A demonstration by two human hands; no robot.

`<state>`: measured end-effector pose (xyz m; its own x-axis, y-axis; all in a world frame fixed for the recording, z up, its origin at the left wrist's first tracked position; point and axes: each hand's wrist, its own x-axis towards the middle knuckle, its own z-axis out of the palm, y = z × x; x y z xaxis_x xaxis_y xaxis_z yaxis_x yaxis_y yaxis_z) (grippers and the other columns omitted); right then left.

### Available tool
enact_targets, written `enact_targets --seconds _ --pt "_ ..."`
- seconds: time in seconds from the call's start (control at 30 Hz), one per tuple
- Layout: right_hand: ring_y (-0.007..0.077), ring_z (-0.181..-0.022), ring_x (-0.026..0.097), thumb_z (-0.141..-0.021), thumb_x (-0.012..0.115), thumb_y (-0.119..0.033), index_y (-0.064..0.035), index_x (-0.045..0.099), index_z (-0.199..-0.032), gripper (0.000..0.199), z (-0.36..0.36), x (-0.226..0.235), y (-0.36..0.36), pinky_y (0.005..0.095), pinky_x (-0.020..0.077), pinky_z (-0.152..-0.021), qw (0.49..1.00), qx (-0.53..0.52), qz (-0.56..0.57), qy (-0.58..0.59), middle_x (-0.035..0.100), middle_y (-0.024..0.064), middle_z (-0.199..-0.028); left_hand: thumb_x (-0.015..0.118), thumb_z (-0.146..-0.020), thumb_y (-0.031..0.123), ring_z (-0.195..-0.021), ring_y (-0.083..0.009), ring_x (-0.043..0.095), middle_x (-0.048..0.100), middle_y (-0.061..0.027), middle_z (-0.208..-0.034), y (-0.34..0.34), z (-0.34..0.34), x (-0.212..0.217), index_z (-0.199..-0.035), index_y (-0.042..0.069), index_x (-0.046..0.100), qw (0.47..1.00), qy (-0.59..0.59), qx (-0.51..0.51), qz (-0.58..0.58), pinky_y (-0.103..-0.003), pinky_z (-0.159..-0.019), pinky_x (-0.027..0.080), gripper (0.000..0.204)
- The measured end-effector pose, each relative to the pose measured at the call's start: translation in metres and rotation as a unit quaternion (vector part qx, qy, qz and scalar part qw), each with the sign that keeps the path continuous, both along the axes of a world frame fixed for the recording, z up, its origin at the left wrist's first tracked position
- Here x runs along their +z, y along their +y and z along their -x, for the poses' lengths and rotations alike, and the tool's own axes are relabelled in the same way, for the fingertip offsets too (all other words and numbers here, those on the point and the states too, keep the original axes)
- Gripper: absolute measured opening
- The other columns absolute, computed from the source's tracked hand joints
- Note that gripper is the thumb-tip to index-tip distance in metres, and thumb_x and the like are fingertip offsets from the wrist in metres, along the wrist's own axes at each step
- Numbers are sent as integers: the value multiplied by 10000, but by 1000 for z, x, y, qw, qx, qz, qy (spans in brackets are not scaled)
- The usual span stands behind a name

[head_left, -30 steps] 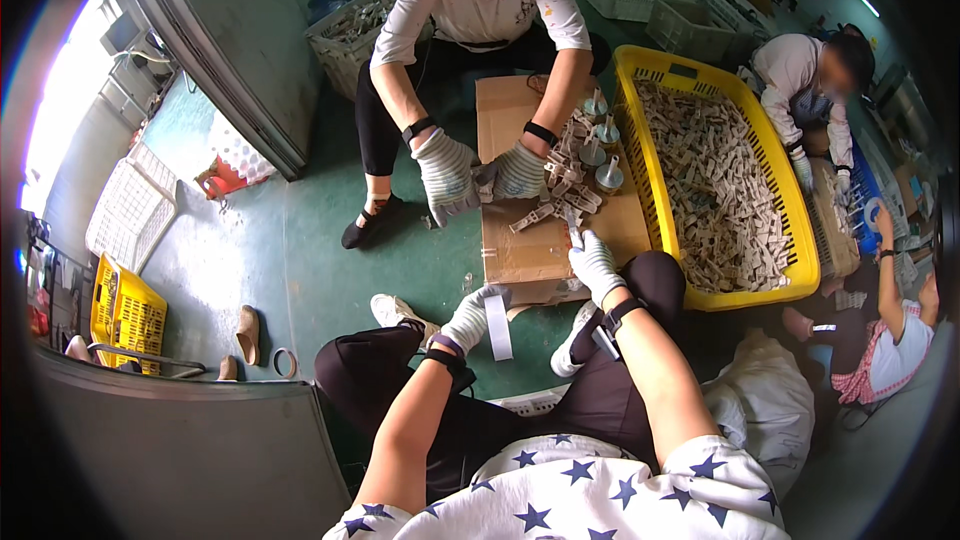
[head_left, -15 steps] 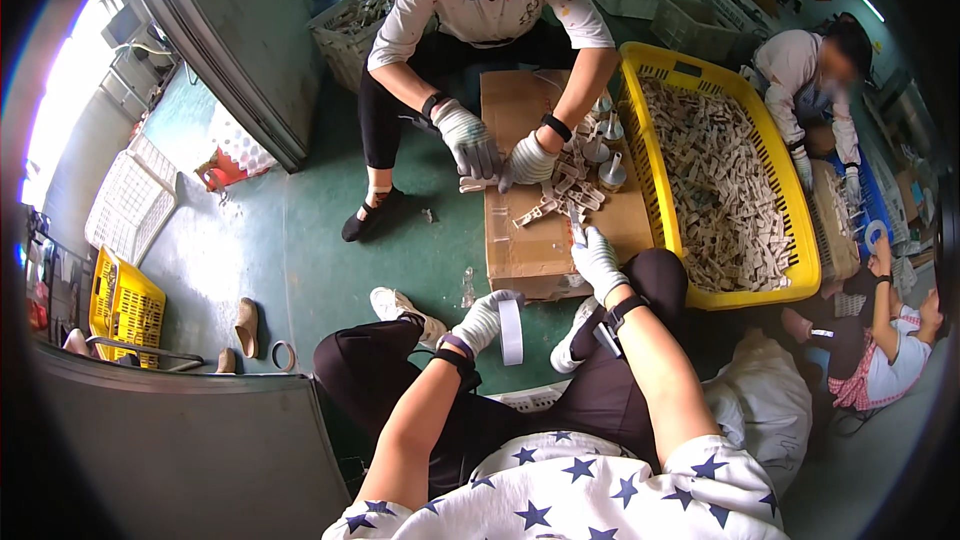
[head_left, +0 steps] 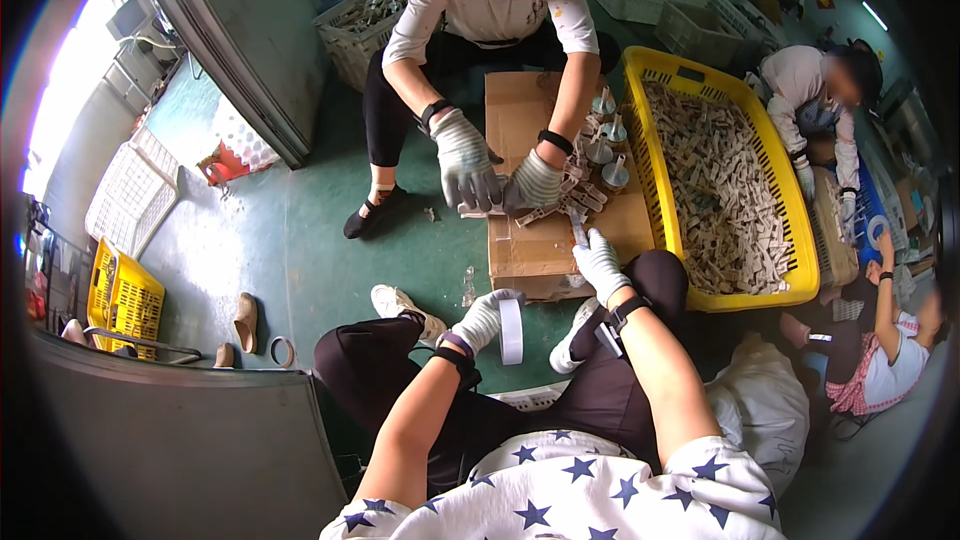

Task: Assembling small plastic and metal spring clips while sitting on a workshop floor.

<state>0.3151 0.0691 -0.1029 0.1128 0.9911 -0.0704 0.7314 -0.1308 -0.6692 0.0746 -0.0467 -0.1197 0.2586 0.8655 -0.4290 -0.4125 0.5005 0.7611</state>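
Your gloved left hand [head_left: 482, 320] curls shut around a white tape roll [head_left: 511, 330], held on edge off the near edge of the cardboard sheet [head_left: 530, 245]. Your right hand [head_left: 600, 262] pinches a small pale part [head_left: 579, 232] near that edge. Across it, a co-worker's gloved hands [head_left: 470, 168] press similar parts; the yellow crate [head_left: 737, 292] flanks the cardboard's right side.

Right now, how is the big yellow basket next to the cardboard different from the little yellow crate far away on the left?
The big yellow basket is heaped with pale small parts; what the little yellow crate holds cannot be made out. The basket sits beside the cardboard sheet, close to the person's gloved right hand; the crate stands far left, away from the working hands. The basket looks much larger in this view. Both are yellow plastic with slotted walls.
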Motion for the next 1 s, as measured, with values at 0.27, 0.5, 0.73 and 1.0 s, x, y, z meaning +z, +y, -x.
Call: enact_targets --seconds 0.27,0.5,0.73,1.0 --pt "437 -924 613 -820 568 -195 -87 567 -1080 281 5 20 -30 479 489 -802 991 97 44 76 657 241 -971 621 -881 -2 -831 -127 640 666 -41 -935 -3 4 -23 -1027 9 659 1000 -19 -1 -16 -244 -804 516 152" --pt "395 -897 640 -900 515 -220 -103 575 -1058 206 33 85 -51 489 507 -779 949 294 10 -111 678 191 -944 667 -848 -41 -894 -107 632 679 -25 -1003 2 8 -35 -1076 29 658 997 -66 39 -24 -258 -823 523 238" --pt "358 -898 656 -937 480 -276 -90 585 -1071 252 52 89 -40 471 508 -786 908 363 9 -208 691 160 -950 702 -817 -60 -923 -102 628 682 -12 -1042 -3 12 -20 -1131 77 660 987 122 -35 -97 -266 -829 521 345" --pt "309 -833 673 -925 492 -268 -100 586 -1024 216 68 70 -34 464 510 -722 842 422 -1 -336 688 127 -875 695 -829 -32 -907 -98 620 680 -17 -1020 -4 5 -20 -1131 35 651 987 132 -40 -85 -258 -825 512 312"
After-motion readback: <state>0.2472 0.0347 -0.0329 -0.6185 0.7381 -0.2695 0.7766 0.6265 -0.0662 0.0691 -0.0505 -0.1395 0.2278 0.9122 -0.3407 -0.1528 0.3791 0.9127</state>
